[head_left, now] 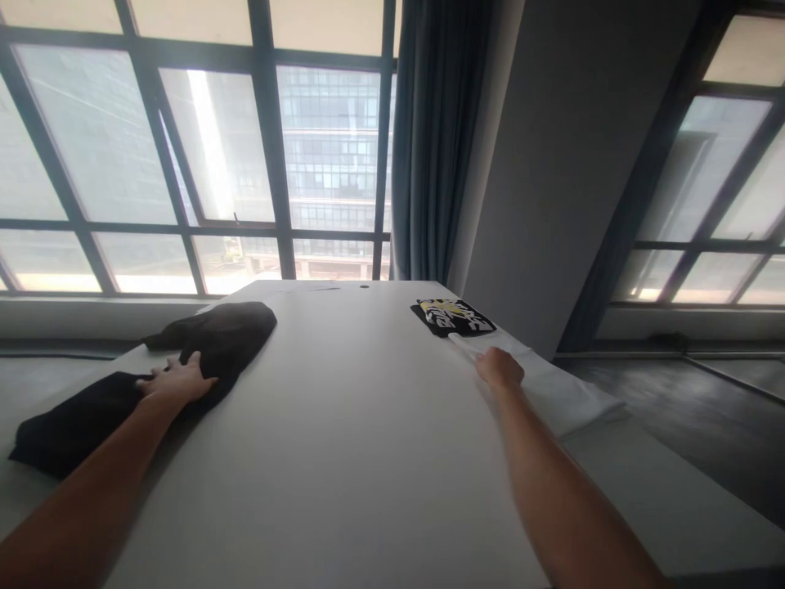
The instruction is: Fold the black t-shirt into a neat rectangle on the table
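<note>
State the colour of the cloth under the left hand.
The cloth is black, showing best in the head view.

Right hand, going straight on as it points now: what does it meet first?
Past the white cloth it holds, the right hand would likely meet the black printed item first; exact depth is unclear.

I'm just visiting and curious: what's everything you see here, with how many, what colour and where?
White cloth: one, white, table's right side
Black cloth: one bunched heap, black, table's left side
Printed item: one, black with white and yellow, beyond the white cloth
Table: one, white, centre
Round spot: one, dark, table's far end
Windows: two sections, dark-framed, behind and far right
Curtain: at least one, blue-grey, beside the pillar
Pillar: one, grey, right of centre
Floor: grey, right
Left hand: one, bare, on the black cloth
Right hand: one, bare, gripping the white cloth's edge
</note>
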A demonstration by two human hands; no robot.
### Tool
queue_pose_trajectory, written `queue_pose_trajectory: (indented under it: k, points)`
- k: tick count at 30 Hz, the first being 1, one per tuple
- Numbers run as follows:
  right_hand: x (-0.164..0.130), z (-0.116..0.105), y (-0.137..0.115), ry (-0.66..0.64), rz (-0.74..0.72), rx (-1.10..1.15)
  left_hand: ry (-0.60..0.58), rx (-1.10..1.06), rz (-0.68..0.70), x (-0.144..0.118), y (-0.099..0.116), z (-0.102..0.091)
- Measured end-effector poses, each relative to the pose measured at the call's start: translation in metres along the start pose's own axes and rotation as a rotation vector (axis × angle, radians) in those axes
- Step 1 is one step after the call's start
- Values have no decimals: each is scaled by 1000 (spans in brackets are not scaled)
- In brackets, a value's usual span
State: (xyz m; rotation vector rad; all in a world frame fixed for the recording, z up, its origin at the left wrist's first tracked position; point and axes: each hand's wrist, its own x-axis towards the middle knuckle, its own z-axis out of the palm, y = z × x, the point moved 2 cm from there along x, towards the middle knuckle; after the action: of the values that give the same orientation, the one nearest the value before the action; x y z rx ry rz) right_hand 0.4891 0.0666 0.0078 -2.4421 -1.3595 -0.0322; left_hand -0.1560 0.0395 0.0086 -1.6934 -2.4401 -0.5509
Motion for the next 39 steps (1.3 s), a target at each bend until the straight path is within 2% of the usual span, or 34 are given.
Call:
queue_pose_trajectory:
  k: [2,4,6,9,12,13,15,17,20,23,26,27,29,31,33,36,39]
  points:
    - [-1,-9,-5,27,-8,-8,-24,53,-21,-12,11,-5]
    - [-6,-13,-16,31,-74,-9,-16,20,92,-21,27,-8]
    - [-17,-12,-34,-13,-199,17,27,-51,230,-29,48,-7]
    - [-46,-4,-71,-178,-494,174,61,-165,432,-46,85,1]
    - [-76,-3,-105,-401,-765,583,-17,-295,623,-70,118,12]
    - [-82,-6,-113,-434,-800,752,-38,-335,660,-77,126,14]
    - [-86,-12,-123,-406,-771,1014,-65,-423,698,-88,136,17]
    - [-84,-11,-128,-328,-677,1106,-111,-535,685,-92,139,18]
    - [-81,5,-128,-280,-537,1052,-164,-782,576,-89,139,18]
    - [-87,21,-126,-190,-486,832,-197,-1045,456,-84,138,20]
    - [-103,17,-128,-11,-621,597,-217,-1101,349,-83,139,21]
    - [-110,12,-130,-2,-702,569,-209,-1091,319,-83,139,21]
    - [-129,3,-138,-120,-878,575,-225,-1105,290,-84,139,20]
    - [-151,-3,-147,-326,-1030,596,-323,-1178,300,-87,142,19]
    - [-173,-4,-155,-425,-1112,585,-458,-1244,345,-92,146,18]
    - [-195,-2,-163,-335,-1117,519,-580,-1237,455,-102,154,18]
    - [-208,1,-167,-232,-1115,438,-628,-1171,564,-111,161,20]
